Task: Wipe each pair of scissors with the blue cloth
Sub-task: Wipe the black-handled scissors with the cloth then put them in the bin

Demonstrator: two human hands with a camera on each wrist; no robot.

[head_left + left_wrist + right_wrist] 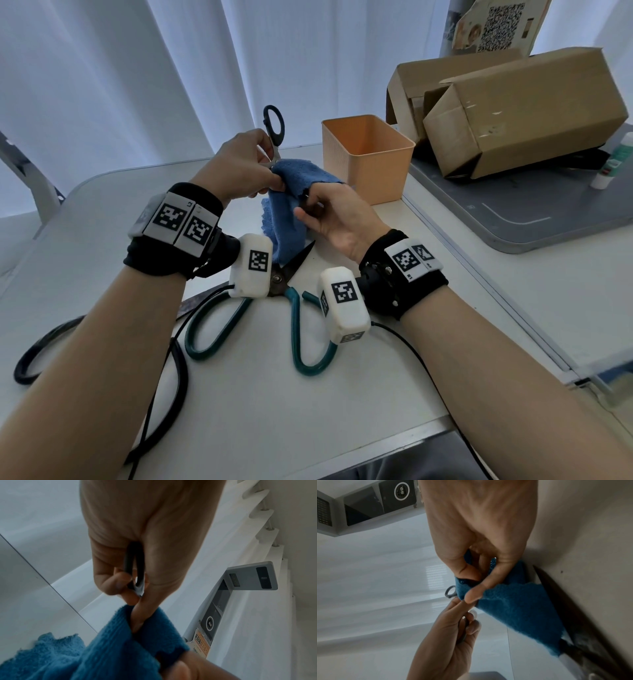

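My left hand (253, 168) grips small black-handled scissors (274, 126) by the handles; one loop sticks up above the fingers and the other sits in the palm (135, 563). Their blades are wrapped in the blue cloth (291, 205), which my right hand (318, 209) pinches between thumb and fingers (472, 595). The blades are hidden inside the cloth. Large teal-handled scissors (298, 329) lie open on the white table (445, 291) under my wrists. Black-handled shears (102, 349) lie at the left, partly behind my left arm.
An orange plastic bin (368, 154) stands just right of the cloth. Cardboard boxes (513, 106) sit on a grey tray (513, 219) at the back right, with a small white bottle (613, 164) beside them. White curtains hang behind the table.
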